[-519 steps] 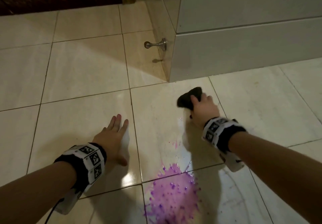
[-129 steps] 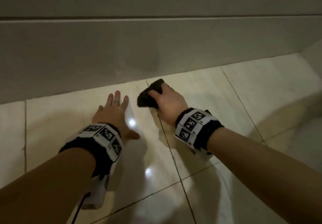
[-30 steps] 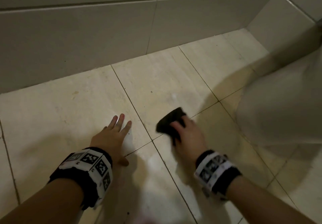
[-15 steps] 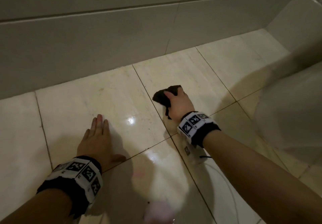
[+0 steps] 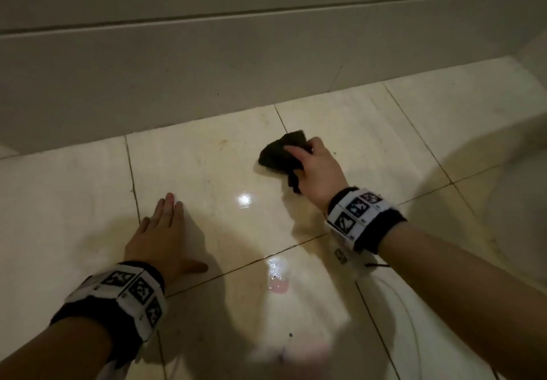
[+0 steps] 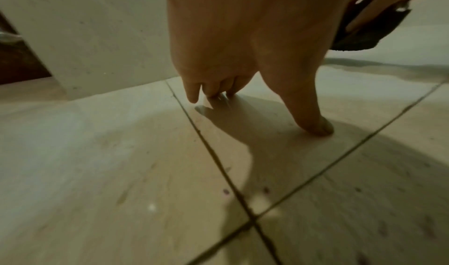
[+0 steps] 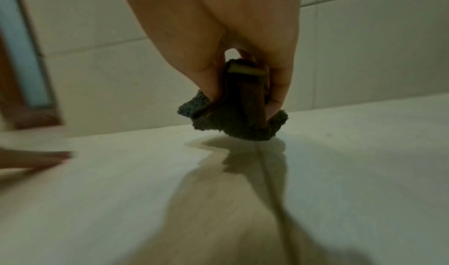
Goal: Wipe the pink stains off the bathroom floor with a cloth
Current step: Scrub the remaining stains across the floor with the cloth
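Note:
A dark fuzzy cloth (image 5: 281, 153) is bunched on the cream floor tile near the wall, and my right hand (image 5: 313, 166) grips it from behind with fingers and thumb curled round it (image 7: 233, 119). In the right wrist view the cloth's lower edge touches the tile. My left hand (image 5: 161, 231) lies flat on the floor to the left, fingers straight and thumb spread; its fingertips (image 6: 318, 128) press on the tile. A small pale pink stain (image 5: 278, 286) sits on the wet tile between my two forearms. A blurred pinkish patch (image 5: 293, 353) shows at the bottom edge.
A grey tiled wall (image 5: 207, 69) runs along the far side of the floor. A large pale rounded fixture (image 5: 521, 202) stands at the right. Dark grout lines (image 5: 133, 184) cross the glossy tiles, and a dark doorway (image 6: 14, 61) shows at the left wrist view's left edge.
My right hand has slid the cloth farther from me toward the wall. The left hand stays flat on the floor. The view has shifted, bringing the small pink stain into sight.

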A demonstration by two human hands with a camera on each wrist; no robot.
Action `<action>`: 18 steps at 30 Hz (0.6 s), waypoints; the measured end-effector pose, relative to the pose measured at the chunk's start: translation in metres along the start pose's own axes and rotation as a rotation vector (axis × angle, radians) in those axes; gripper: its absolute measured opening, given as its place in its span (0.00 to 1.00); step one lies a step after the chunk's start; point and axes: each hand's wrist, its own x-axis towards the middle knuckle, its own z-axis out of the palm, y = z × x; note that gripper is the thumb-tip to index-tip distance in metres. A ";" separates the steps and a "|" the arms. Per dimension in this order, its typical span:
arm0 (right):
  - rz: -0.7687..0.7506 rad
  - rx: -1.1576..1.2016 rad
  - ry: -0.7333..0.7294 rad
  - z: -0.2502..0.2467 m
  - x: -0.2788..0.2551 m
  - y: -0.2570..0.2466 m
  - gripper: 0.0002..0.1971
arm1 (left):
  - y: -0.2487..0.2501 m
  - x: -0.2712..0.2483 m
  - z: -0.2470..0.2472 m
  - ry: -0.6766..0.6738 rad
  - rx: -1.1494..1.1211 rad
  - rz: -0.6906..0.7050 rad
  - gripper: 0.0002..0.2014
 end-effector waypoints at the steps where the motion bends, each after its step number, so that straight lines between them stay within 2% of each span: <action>1: 0.061 -0.049 -0.003 0.001 0.015 0.002 0.28 | -0.003 0.000 0.001 0.000 -0.007 -0.017 0.63; 3: 0.104 -0.149 -0.079 0.010 0.026 0.001 0.28 | -0.010 -0.001 0.001 0.008 -0.004 -0.041 0.63; 4: 0.067 -0.182 -0.104 0.016 0.022 -0.004 0.29 | -0.013 -0.002 0.001 0.016 0.006 -0.058 0.64; 8: -0.362 -0.156 -0.141 0.045 -0.049 -0.035 0.34 | -0.024 -0.002 0.002 0.015 -0.016 -0.130 0.67; 11: -0.565 -0.129 -0.387 0.058 -0.105 -0.053 0.34 | -0.028 -0.001 0.002 -0.012 -0.032 -0.105 0.66; 12: -0.574 -0.113 -0.498 0.054 -0.111 -0.060 0.30 | -0.031 -0.002 0.001 -0.024 -0.016 -0.088 0.66; 14: -0.563 -0.052 -0.517 0.047 -0.089 -0.064 0.19 | -0.038 -0.004 -0.004 -0.048 0.026 -0.051 0.65; 15: -0.497 0.034 -0.458 0.041 -0.068 -0.065 0.16 | -0.042 -0.006 -0.006 -0.058 0.047 -0.035 0.64; 18: -0.248 -0.004 -0.237 0.022 0.017 -0.067 0.24 | -0.050 -0.008 -0.006 -0.064 0.098 -0.014 0.64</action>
